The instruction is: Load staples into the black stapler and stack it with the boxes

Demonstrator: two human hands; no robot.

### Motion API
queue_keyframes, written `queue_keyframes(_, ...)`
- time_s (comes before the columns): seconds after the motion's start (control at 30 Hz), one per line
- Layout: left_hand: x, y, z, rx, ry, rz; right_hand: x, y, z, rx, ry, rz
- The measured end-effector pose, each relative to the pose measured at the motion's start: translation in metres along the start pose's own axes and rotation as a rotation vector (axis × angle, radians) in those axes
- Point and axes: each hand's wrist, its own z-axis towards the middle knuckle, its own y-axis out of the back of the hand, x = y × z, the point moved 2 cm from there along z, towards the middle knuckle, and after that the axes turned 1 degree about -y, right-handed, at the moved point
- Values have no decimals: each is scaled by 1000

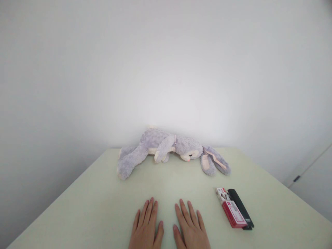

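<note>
My left hand (145,226) lies palm down at the front of the table, its fingers stretched out and slightly apart. Beside it, with a narrow gap between the thumbs, my right hand (192,226) rests flat in the same way. Neither holds anything. To the right of my right hand, a red box with a white label (234,213) sits close against a long black object shaped like a stapler (240,206). A small white printed box (222,194) touches the far end of the red one.
A pale purple plush rabbit (158,141) lies on its side along the back of the light green table (90,207), ears to the right and legs to the left. Behind it rises a plain white wall (166,69). A dark fitting (296,178) shows at the far right.
</note>
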Motion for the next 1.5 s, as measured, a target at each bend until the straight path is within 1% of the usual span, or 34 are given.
queue_keyframes(0.13, -1, 0, 0, 20, 5, 2, 0, -1, -1, -11, 10, 6)
queue_keyframes(0.23, -2, 1, 1, 2, 2, -20, 0, -1, -1, -8, 8, 8)
queue_keyframes(0.33, -1, 6, 1, -21, 9, -59, -2, 3, 1, 24, 7, 20)
queue_keyframes(0.43, -6, 19, 4, -74, 69, -163, -6, 14, 6, 126, 43, 136)
queue_keyframes(0.5, -18, 27, 7, -98, 139, -289, -13, 27, 10, 166, 41, 263)
queue_keyframes(0.53, -28, 29, 10, -89, 163, -361, -19, 35, 11, 154, 15, 330)
queue_keyframes(0.6, -57, 27, 16, -28, 161, -497, -39, 56, 12, 70, -64, 440)
queue_keyframes(0.67, -94, 23, 24, 69, 100, -594, -73, 78, 11, -50, -137, 477)
queue_keyframes(0.73, -133, 19, 35, 153, 54, -678, -120, 98, 6, -194, -233, 454)
queue_keyframes(0.8, -166, 19, 49, 221, 85, -769, -171, 111, 0, -247, -363, 414)
queue_keyframes(0.87, -195, 21, 64, 279, 91, -827, -216, 115, -5, -242, -533, 412)
queue_keyframes(0.9, -207, 22, 71, 304, 85, -847, -233, 114, -6, -192, -592, 458)
queue_keyframes(0.93, -217, 24, 78, 321, 76, -863, -244, 111, -6, -141, -620, 521)
queue_keyframes(0.97, -225, 24, 84, 335, 72, -879, -251, 108, -5, -97, -622, 583)
queue_keyframes(1.0, -231, 25, 89, 344, 72, -892, -252, 105, -3, -62, -600, 631)
queue_keyframes(1.03, -235, 25, 93, 347, 76, -903, -249, 103, 0, -40, -568, 657)
queue_keyframes(1.1, -234, 25, 95, 345, 97, -917, -232, 100, 6, -13, -509, 661)
queue_keyframes(1.13, -229, 25, 94, 342, 112, -922, -218, 98, 8, 10, -485, 656)
queue_keyframes(1.2, -209, 25, 87, 332, 148, -926, -185, 97, 11, 64, -426, 680)
queue_keyframes(1.27, -178, 27, 77, 316, 186, -926, -147, 94, 12, 100, -349, 713)
queue_keyframes(1.33, -141, 34, 62, 291, 225, -925, -105, 89, 10, 150, -269, 726)
queue_keyframes(1.43, -87, 50, 34, 223, 261, -914, -47, 75, 5, 224, -176, 721)
queue_keyframes(1.5, -58, 62, 16, 188, 284, -882, -15, 61, 0, 267, -173, 690)
